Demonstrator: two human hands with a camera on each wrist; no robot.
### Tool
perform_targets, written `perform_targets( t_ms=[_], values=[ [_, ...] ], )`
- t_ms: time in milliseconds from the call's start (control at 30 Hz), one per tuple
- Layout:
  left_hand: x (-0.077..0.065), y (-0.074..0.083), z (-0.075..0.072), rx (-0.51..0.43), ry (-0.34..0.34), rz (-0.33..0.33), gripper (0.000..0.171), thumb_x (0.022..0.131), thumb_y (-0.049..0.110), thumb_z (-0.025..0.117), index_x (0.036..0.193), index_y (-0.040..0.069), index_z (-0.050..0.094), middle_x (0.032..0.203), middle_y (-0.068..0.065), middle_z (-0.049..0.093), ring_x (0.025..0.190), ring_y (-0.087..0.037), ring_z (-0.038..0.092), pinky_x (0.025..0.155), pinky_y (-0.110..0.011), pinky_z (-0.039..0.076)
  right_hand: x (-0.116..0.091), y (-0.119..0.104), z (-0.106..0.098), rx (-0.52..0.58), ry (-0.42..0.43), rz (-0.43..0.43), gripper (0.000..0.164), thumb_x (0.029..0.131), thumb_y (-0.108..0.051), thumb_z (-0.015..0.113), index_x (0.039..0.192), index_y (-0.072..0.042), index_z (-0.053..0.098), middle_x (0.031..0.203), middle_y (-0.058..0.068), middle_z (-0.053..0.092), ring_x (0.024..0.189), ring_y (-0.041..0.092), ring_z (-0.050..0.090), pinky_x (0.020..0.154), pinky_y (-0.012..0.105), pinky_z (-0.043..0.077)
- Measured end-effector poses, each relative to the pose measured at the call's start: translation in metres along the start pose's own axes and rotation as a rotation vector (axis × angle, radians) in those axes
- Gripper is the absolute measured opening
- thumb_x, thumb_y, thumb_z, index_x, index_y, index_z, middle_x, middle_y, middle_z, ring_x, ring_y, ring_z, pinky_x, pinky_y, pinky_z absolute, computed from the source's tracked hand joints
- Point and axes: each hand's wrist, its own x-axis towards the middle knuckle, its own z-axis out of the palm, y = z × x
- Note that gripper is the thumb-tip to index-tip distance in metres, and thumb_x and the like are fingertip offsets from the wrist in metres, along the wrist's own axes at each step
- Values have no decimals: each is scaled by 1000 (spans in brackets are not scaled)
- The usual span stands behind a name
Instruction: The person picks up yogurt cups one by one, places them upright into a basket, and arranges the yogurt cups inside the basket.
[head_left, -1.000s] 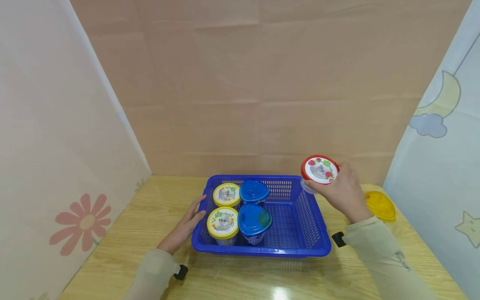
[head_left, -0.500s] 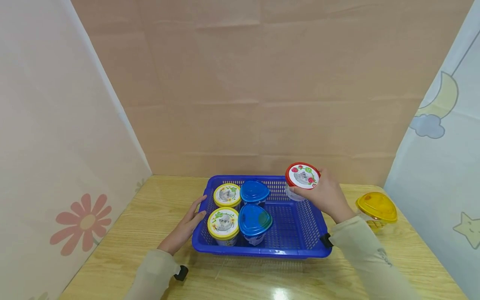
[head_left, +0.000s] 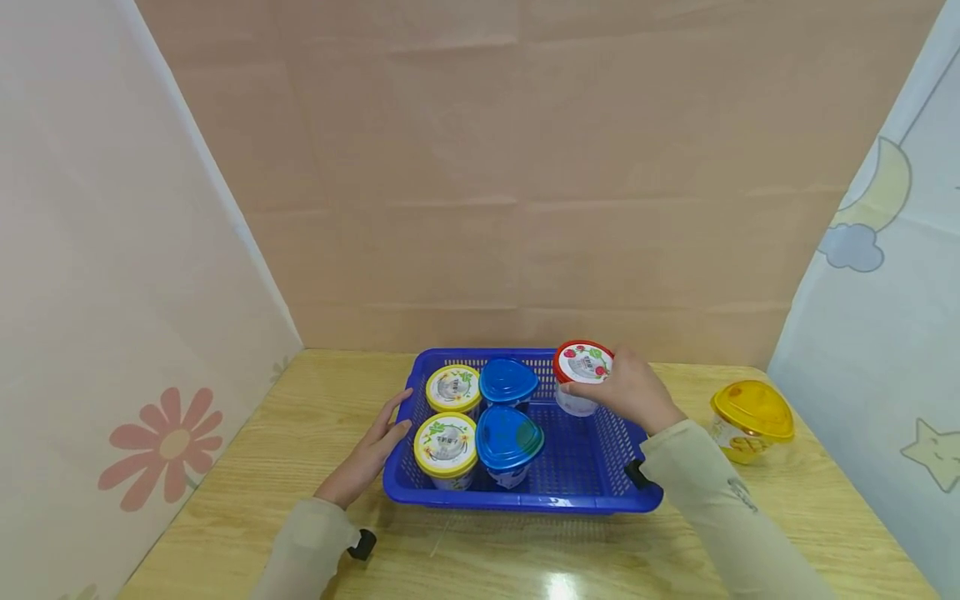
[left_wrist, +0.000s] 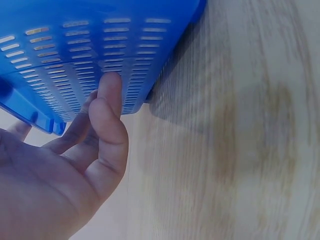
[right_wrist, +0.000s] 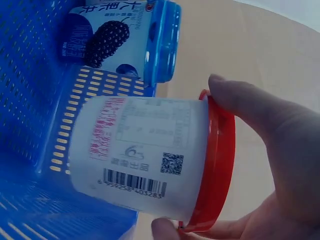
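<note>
My right hand (head_left: pixel 632 392) grips a white lidded cup with a red rim (head_left: pixel 585 363) by its lid. In the right wrist view the cup (right_wrist: pixel 140 155) shows a barcode, with my thumb and fingers on opposite sides of its red lid. It is held inside the back right part of a blue slotted basket (head_left: pixel 517 503), beside a blue-lidded cup (head_left: pixel 508 382). My left hand (head_left: pixel 366 457) touches the basket's left rim. In the left wrist view its fingers (left_wrist: pixel 111 145) bend loosely beside the basket's outer wall (left_wrist: pixel 95 45).
Two yellow-lidded round cups (head_left: pixel 446 444) fill the basket's left column, next to a second blue-lidded cup (head_left: pixel 510 439). A yellow-lidded cup (head_left: pixel 752 412) stands right of the basket on the wooden table (head_left: pixel 480 558). A brown backdrop (head_left: pixel 517 208) rises behind.
My right hand has carried the red-lidded cup left and down, from the basket's right rim to inside the basket. My left hand and the other cups have stayed put.
</note>
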Motion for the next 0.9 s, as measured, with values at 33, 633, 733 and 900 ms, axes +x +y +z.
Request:
perform_targets(
  t_ms=[33,633,733,900],
  values=[
    [0,0,0,-2,-4,2,51,106,45,45,153,48,24,149,-18,43,130,-34,51,100,-50,49,1,0,1,-16,-1,-2,98,73,-66,77,129,7,44,115,24,57,96,36,60,80,48,56],
    [1,-2,0,13,-3,1,51,107,45,43,153,48,23,156,-16,35,137,-37,44,104,-53,46,12,-5,14,-108,-134,50,111,72,-55,83,136,19,31,118,33,42,95,43,57,82,56,55],
    [2,-2,-1,-1,-11,-4,50,106,45,43,152,51,23,155,-15,36,136,-36,45,103,-52,47,13,-7,17,-124,-156,49,112,70,-52,85,137,19,31,119,32,43,96,41,57,83,56,55],
    [3,-3,0,-2,-10,-7,50,106,44,44,151,51,24,154,-15,38,135,-35,47,103,-51,47,14,-7,20,-145,-175,45,110,68,-50,87,137,18,34,121,34,42,93,39,58,82,54,55]
  ],
)
